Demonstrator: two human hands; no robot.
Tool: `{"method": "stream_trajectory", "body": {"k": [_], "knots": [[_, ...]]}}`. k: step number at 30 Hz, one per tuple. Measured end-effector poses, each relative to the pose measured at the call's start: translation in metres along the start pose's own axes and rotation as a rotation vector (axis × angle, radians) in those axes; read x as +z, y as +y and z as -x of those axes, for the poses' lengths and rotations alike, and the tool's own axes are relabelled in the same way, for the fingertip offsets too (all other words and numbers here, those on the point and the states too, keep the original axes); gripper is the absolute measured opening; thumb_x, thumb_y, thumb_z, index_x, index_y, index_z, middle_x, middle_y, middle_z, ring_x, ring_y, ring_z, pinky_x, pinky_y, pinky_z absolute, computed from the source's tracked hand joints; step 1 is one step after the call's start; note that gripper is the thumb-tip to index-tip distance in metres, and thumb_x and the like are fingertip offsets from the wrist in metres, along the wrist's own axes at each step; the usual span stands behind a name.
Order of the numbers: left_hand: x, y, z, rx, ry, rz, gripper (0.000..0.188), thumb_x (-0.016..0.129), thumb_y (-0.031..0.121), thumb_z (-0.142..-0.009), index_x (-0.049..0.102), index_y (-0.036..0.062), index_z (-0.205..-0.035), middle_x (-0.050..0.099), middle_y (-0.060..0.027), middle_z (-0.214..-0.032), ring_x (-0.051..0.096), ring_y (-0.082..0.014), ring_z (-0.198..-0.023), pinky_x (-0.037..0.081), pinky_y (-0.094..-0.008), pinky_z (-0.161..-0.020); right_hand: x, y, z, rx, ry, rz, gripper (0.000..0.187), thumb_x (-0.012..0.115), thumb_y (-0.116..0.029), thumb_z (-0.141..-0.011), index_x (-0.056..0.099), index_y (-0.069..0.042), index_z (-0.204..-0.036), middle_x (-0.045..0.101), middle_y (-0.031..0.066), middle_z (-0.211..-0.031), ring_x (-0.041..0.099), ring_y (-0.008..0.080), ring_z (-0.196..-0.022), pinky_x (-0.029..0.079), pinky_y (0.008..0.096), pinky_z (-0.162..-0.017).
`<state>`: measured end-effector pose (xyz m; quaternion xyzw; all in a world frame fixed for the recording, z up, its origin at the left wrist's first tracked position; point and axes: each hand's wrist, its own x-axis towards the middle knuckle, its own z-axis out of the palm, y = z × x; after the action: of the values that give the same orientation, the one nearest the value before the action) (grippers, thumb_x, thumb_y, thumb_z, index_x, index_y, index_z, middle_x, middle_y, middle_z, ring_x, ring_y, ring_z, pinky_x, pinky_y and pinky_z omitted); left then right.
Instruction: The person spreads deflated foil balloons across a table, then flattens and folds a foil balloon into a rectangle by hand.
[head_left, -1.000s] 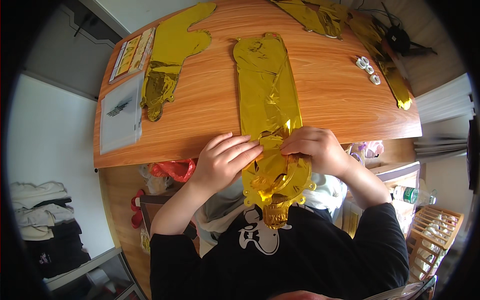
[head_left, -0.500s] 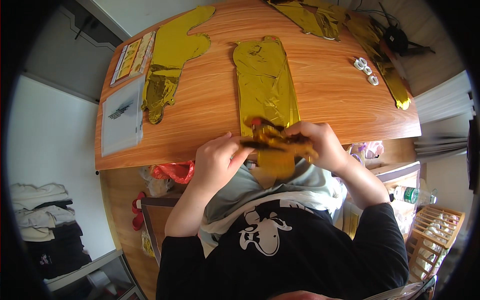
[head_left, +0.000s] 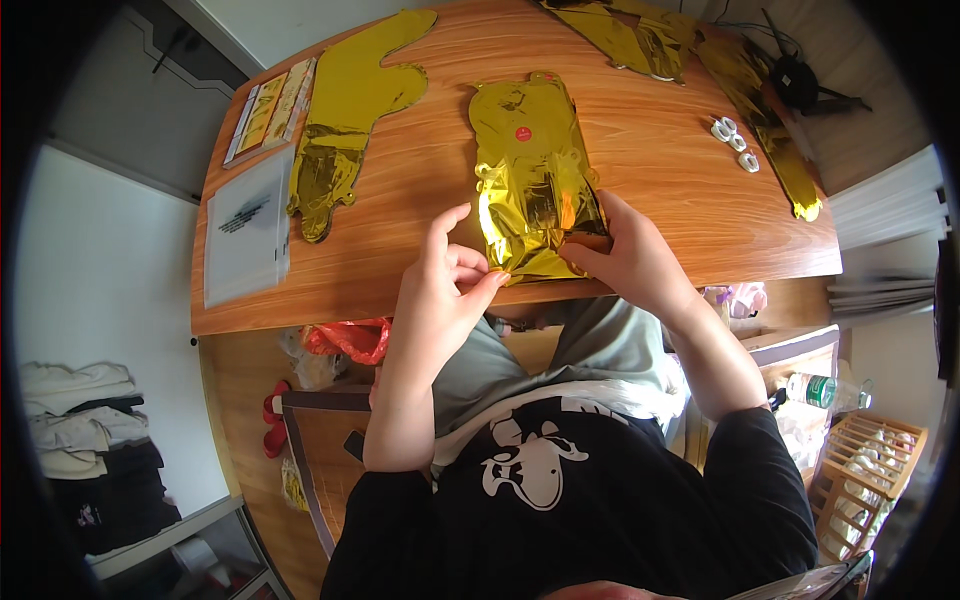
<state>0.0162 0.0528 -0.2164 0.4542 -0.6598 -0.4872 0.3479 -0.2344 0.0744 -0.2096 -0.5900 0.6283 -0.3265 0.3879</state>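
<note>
A flat gold foil balloon (head_left: 530,195) lies in front of me, its near part folded over onto the far part and running to the table's front edge. The folded layer is crinkled and shiny, and a small round red sticker shows toward its far end. At the near left corner, my left hand (head_left: 432,275) pinches the foil between thumb and fingers, the index finger raised. My right hand (head_left: 635,250) grips the near right side, its thumb on top of the foil and its fingers along the edge, partly hidden.
On the wooden table (head_left: 400,180), another gold foil balloon (head_left: 350,120) lies left beside a booklet (head_left: 268,110) and a clear plastic sleeve (head_left: 245,235). More gold foil (head_left: 640,40) spreads along the far right edge, near white ribbon rolls (head_left: 730,133) and a black device (head_left: 790,80).
The near part of the balloon, gathered up at the table edge before, now lies folded forward over the rest. Both hands have moved forward onto the tabletop edge with it.
</note>
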Motion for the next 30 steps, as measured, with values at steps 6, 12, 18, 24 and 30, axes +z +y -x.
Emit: {"method": "stream_trajectory", "body": {"k": [6, 12, 18, 24, 30], "knots": [[0.005, -0.002, 0.001, 0.053, 0.006, -0.064, 0.078, 0.077, -0.006, -0.086, 0.037, 0.0055, -0.152, 0.068, -0.0122, -0.104, 0.072, -0.0160, -0.086, 0.055, -0.0272, -0.078, -0.003, -0.008, 0.001, -0.003, 0.002, 0.084, 0.036, 0.078, -0.010, -0.089, 0.060, 0.004, -0.117, 0.072, 0.0096, -0.097, 0.066, 0.0101, -0.088, 0.055, 0.0284, -0.080], [0.022, -0.024, 0.026, 0.694, 0.217, -0.744, 0.040, 0.075, 0.010, -0.084, 0.070, 0.0132, -0.123, 0.064, -0.0045, -0.119, 0.063, -0.0250, -0.108, 0.048, -0.0424, -0.098, -0.001, -0.013, 0.002, -0.003, 0.013, 0.079, 0.038, 0.079, -0.012, -0.087, 0.059, 0.005, -0.114, 0.071, 0.0147, -0.094, 0.066, 0.0148, -0.085, 0.054, 0.0322, -0.079], [0.038, -0.037, 0.047, 0.667, 0.168, -0.960, 0.043, 0.070, 0.030, -0.092, 0.068, 0.0139, -0.132, 0.064, -0.0023, -0.129, 0.062, -0.0214, -0.120, 0.039, -0.0458, -0.111, 0.002, -0.009, 0.002, -0.049, 0.057, 0.114, 0.039, 0.079, -0.013, -0.087, 0.058, 0.004, -0.115, 0.072, 0.0166, -0.097, 0.067, 0.0180, -0.086, 0.054, 0.0334, -0.079], [0.044, -0.049, 0.045, 0.696, 0.224, -1.023, 0.047, 0.071, 0.037, -0.092, 0.067, 0.0151, -0.134, 0.062, -0.0019, -0.130, 0.060, -0.0201, -0.121, 0.038, -0.0467, -0.112, -0.002, -0.009, 0.002, -0.034, 0.041, 0.141, 0.038, 0.078, -0.011, -0.088, 0.058, 0.005, -0.117, 0.073, 0.0166, -0.101, 0.068, 0.0179, -0.089, 0.054, 0.0319, -0.082], [0.051, -0.056, 0.043, 0.709, 0.255, -1.022, 0.054, 0.071, 0.050, -0.091, 0.067, 0.0204, -0.136, 0.055, -0.0042, -0.128, 0.056, -0.0232, -0.121, 0.039, -0.0480, -0.110, -0.013, -0.005, 0.012, 0.167, -0.049, -0.536, 0.049, 0.069, 0.000, -0.094, 0.049, 0.003, -0.138, 0.069, 0.0093, -0.115, 0.065, 0.0153, -0.099, 0.055, 0.0279, -0.088]]}}
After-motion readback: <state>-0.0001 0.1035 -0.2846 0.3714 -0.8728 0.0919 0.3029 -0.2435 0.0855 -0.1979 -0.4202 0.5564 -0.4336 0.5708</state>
